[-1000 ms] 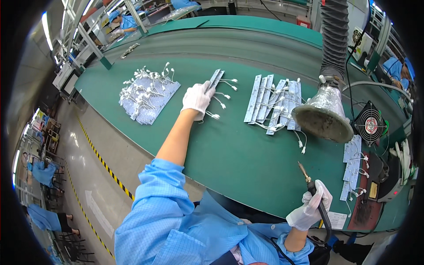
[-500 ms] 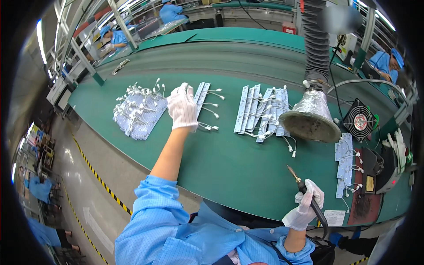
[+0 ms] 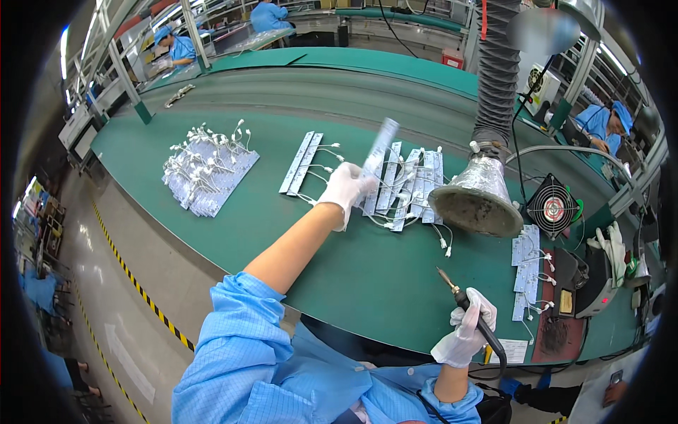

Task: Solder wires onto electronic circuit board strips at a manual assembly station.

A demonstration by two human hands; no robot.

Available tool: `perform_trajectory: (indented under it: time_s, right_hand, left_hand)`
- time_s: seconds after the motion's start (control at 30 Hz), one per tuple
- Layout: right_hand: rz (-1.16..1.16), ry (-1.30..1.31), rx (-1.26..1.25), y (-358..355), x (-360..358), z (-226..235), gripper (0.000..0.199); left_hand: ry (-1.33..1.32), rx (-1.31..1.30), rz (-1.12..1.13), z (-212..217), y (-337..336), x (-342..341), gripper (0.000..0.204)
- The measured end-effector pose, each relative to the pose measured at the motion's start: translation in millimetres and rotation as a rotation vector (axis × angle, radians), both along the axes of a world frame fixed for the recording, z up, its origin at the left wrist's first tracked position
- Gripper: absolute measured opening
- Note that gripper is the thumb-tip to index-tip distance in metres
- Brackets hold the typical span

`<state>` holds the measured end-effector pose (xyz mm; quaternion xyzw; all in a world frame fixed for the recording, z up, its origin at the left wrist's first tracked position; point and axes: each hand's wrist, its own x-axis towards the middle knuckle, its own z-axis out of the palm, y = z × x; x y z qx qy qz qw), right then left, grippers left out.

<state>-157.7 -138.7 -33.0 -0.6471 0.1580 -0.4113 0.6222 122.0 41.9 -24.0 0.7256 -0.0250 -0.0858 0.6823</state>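
Observation:
My left hand [image 3: 345, 191], in a white glove, is closed on the lower end of a white circuit board strip [image 3: 382, 145], blurred by motion and tilted upward. It is at the left edge of a row of similar strips [image 3: 428, 185] with white wires and connectors. Two more wired strips [image 3: 301, 164] lie left of this hand. Farther left is a heap of strips [image 3: 212, 177] with tangled white leads. Low on the right, my gloved right hand [image 3: 467, 328] grips a soldering iron [image 3: 462, 298] by its black handle, its tip pointing up and left over the green mat.
A fume extraction funnel [image 3: 480, 205] hangs beside the strip row. To its right stand a small fan [image 3: 553, 206], more strips [image 3: 526, 272], and a soldering station [image 3: 597, 283] with white gloves on it. Co-workers in blue sit beyond the bench [image 3: 318, 261].
My left hand has moved right, from the pair of strips to the row's left edge, and a strip now shows raised in it. The right hand keeps its hold on the soldering iron.

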Motion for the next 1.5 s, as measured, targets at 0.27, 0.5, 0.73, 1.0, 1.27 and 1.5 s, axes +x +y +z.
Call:
perform_trajectory:
  time_s: [0.27,0.5,0.73,1.0,1.27,1.5]
  right_hand:
    - [-0.209,-0.150,-0.209,-9.9,4.1,-6.0,0.028]
    - [-0.320,-0.103,-0.136,2.5,9.6,9.1,0.027]
    - [0.107,0.016,-0.691,-9.1,-7.6,-3.0,0.019]
    - [0.169,0.010,-0.579,-7.9,-7.1,-10.6,0.019]
    - [0.192,-0.051,-0.689,-7.3,-1.6,-0.6,0.017]
    - [0.164,-0.012,-0.655,-4.8,-3.5,-3.3,0.018]
  left_hand:
    - [0.051,-0.707,-0.741,58.9,34.4,-50.2,0.034]
    - [0.155,0.468,-1.098,38.8,-26.1,-109.5,0.039]
    - [-0.101,0.585,-0.915,31.2,-34.7,-125.8,0.042]
    - [-0.223,0.591,-0.903,18.1,-36.5,-131.9,0.036]
    - [-0.183,0.581,-0.883,23.6,-37.8,-133.9,0.034]
    - [-0.196,0.607,-0.879,21.1,-39.2,-133.5,0.033]
